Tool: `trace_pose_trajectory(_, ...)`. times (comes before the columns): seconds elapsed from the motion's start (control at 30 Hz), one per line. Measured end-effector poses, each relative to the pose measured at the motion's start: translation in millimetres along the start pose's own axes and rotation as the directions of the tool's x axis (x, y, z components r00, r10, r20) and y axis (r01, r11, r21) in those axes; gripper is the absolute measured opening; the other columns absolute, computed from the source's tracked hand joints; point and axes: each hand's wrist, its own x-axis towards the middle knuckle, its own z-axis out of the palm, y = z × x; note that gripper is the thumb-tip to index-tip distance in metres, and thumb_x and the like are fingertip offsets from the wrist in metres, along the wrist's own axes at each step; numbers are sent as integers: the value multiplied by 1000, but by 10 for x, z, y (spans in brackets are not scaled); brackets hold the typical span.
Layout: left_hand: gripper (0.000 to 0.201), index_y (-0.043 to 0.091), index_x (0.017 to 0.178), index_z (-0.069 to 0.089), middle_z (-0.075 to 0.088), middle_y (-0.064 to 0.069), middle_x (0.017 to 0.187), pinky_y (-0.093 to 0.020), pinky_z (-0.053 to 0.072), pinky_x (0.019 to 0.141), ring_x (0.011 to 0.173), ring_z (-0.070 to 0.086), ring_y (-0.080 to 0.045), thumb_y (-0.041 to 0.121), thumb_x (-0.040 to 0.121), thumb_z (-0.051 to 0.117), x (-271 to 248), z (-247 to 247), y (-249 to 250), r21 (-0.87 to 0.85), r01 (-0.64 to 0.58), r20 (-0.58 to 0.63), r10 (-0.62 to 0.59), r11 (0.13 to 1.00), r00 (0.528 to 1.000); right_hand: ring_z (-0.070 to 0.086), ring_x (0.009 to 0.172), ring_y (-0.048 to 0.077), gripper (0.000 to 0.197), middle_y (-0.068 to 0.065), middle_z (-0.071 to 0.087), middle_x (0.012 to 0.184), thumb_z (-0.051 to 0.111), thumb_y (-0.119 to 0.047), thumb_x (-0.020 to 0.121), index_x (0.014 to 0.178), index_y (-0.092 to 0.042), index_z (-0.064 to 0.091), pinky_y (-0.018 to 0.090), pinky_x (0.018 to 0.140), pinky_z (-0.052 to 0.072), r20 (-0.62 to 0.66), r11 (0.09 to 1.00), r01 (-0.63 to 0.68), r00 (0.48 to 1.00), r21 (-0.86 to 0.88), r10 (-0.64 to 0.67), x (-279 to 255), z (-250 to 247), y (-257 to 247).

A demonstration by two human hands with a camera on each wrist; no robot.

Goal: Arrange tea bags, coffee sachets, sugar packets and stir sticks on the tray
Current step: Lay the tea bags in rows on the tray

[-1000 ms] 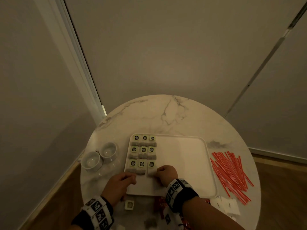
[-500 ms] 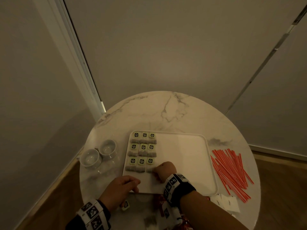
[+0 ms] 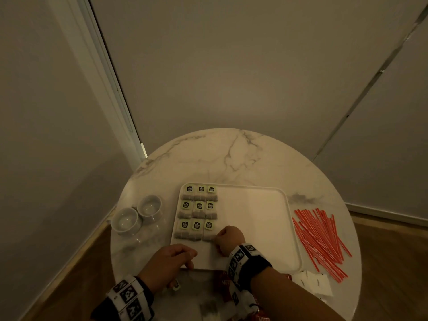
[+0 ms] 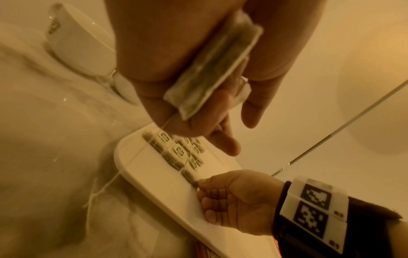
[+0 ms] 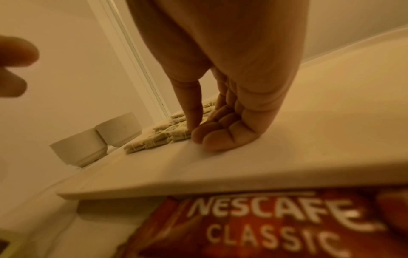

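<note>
A white tray point(image 3: 254, 228) lies on the round marble table, with tea bags point(image 3: 199, 212) in three rows of three on its left part. My right hand point(image 3: 217, 242) rests on the tray, fingers curled, thumb and forefinger pinching the near-right tea bag point(image 5: 178, 135) at its edge. My left hand point(image 3: 185, 258) hovers over the tray's near-left rim and grips another tea bag point(image 4: 212, 69) in its palm. That bag's string point(image 4: 106, 185) hangs down to the table. Red stir sticks point(image 3: 322, 239), white sugar packets point(image 3: 315, 283) and red coffee sachets point(image 3: 223, 283) lie off the tray.
Two white cups point(image 3: 139, 214) stand left of the tray. A loose tea bag point(image 3: 208, 306) lies at the table's near edge. A Nescafe sachet point(image 5: 264, 227) sits just under the tray's near rim. Walls close in behind the table.
My left hand has drawn back from the near row of tea bags toward the tray's near rim. My right hand has stayed at the near-right tea bag.
</note>
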Motion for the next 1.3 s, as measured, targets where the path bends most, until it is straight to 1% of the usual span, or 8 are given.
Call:
trace_pose_trajectory(0.17, 19, -1, 92, 68, 46, -6, 61, -21, 27, 41, 39, 28, -11, 12, 92, 55, -46, -4, 189, -188, -28, -9, 27, 982, 1000, 64, 81, 24, 21, 7, 67, 87, 73, -30, 78, 80, -15, 59, 32, 70, 54, -19, 997, 21, 1000, 72, -20, -185, -165, -43)
trace_pose_trajectory(0.27, 21, -4, 97, 62, 38, -3, 60, -24, 30, 44, 43, 27, -10, 8, 89, 47, -78, 8, 396, -566, -60, 11, 80, 822, 997, 57, 66, 17, 20, 4, 61, 76, 69, -26, 84, 82, -14, 54, 30, 58, 47, 63, 952, 129, 986, 276, -152, -572, -342, -232)
trace_pose_trajectory(0.37, 28, 0, 99, 55, 38, -3, 65, -27, 37, 47, 48, 33, -11, 3, 75, 40, -118, 14, 620, -803, -122, 2, 208, 583, 978, 59, 65, 17, 23, 7, 64, 76, 68, -32, 86, 88, -11, 59, 27, 57, 48, 301, 819, 175, 871, 547, -387, -1080, -568, -500)
trace_pose_trajectory(0.43, 36, 2, 98, 54, 37, -4, 66, -29, 39, 48, 52, 36, -15, 0, 65, 41, -168, 16, 750, -820, -179, -15, 293, 543, 956, 62, 68, 21, 23, 12, 67, 80, 69, -29, 84, 90, -10, 58, 30, 59, 50, 348, 738, 181, 792, 650, -502, -1329, -694, -629)
trace_pose_trajectory(0.77, 44, 16, 96, 59, 46, -8, 83, -36, 44, 62, 73, 49, -23, 10, 52, 55, -390, 104, 955, -308, -570, -58, 583, 762, 811, 58, 59, 22, 37, 16, 66, 79, 67, 7, 80, 102, -9, 43, 29, 56, 48, 98, 495, 280, 787, 823, -608, -1709, -971, -743)
trace_pose_trajectory(1.0, 42, 19, 102, 65, 56, -29, 98, -37, 42, 62, 79, 48, -32, 19, 61, 58, -498, 19, 1007, -278, -560, 80, 599, 781, 796, 55, 60, 21, 19, 13, 57, 76, 51, 10, 88, 95, -7, 48, 30, 54, 46, 87, 433, 240, 787, 869, -611, -1750, -1116, -661)
trace_pose_trajectory(1.13, 19, 8, 91, 64, 63, -3, 77, -23, 48, 62, 69, 59, -14, 17, 77, 74, -564, 39, 1063, -76, -669, 65, 673, 739, 736, 57, 65, 23, 14, 13, 62, 78, 52, 0, 83, 97, -5, 54, 31, 58, 50, 261, 477, 111, 719, 872, -644, -1813, -1120, -626)
trace_pose_trajectory(1.3, 7, 4, 79, 64, 64, 4, 62, -12, 44, 54, 56, 57, -1, -3, 83, 63, -608, 96, 1120, 24, -699, -60, 699, 715, 713, 60, 78, 27, 35, 19, 67, 94, 49, -32, 96, 110, -2, 63, 35, 66, 52, 190, 535, 281, 724, 796, -663, -1901, -1096, -610)
